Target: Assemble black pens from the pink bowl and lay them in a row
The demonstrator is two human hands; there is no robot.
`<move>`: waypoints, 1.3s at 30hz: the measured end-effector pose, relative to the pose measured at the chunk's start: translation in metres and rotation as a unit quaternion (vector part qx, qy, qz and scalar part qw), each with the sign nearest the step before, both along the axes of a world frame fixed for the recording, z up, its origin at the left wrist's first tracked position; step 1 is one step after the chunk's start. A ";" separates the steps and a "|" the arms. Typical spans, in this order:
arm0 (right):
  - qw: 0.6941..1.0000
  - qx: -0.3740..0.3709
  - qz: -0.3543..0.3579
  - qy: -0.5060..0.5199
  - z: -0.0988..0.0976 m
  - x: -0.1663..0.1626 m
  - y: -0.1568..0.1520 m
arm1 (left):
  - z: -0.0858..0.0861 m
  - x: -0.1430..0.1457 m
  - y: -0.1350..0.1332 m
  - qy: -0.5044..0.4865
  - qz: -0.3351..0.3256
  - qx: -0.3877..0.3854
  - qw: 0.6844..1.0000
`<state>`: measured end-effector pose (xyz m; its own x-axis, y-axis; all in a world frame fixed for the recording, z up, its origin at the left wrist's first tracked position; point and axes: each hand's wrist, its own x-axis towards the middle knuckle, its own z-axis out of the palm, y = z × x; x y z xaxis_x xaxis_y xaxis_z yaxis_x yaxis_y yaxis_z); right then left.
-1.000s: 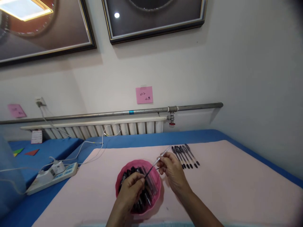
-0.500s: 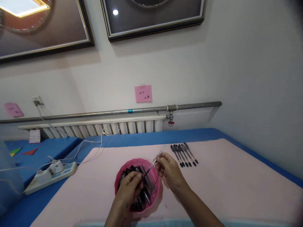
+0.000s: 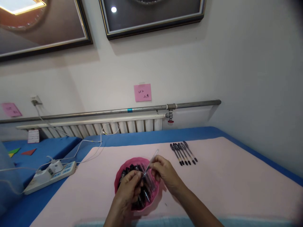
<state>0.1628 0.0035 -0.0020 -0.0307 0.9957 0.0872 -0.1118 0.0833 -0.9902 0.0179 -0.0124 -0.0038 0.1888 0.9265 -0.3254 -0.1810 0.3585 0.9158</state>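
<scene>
Above the pink bowl (image 3: pixel 156 193), my right hand (image 3: pixel 167 172) pinches a clear pen barrel (image 3: pixel 154 156), tilted up and to the right. Its lower end meets the fingers of my left hand (image 3: pixel 127 186), which are closed around a dark, thin piece that looks like a pen refill; most of it is hidden by the fingers or inside the barrel. Inside the bowl lie black pen caps and parts (image 3: pixel 141 201), with several clear tubes (image 3: pixel 151 183) on the right side.
Several black pens (image 3: pixel 182 154) lie in a slanted row on the pink sheet (image 3: pixel 224 176), right of my hands. A power strip (image 3: pixel 50 178) with plugs and white cables is at left. Behind the blue table edge are a radiator (image 3: pixel 132 126) and a pipe (image 3: pixel 196 104).
My right hand has moved down and left toward my left hand, bringing the clear barrel with it. Less of the dark refill shows between the hands. The view has shifted slightly.
</scene>
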 end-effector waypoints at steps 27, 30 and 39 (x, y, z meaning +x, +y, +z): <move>0.921 0.043 0.049 -0.385 -0.002 0.009 0.005 | 0.005 -0.039 0.015 -0.279 0.279 -0.037 0.918; 0.919 0.050 0.075 -0.383 -0.006 -0.004 0.002 | 0.006 -0.047 0.015 -0.267 0.306 -0.031 0.913; 0.879 0.118 0.006 -0.462 0.000 0.005 0.004 | -0.001 -0.062 0.019 -0.304 0.318 -0.048 0.897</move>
<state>0.1680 0.0073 -0.0021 -0.2071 0.9525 0.2234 0.7287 0.3026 -0.6143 -0.0437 0.0064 -0.0043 -0.1973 0.8830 -0.4260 -0.8322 0.0789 0.5488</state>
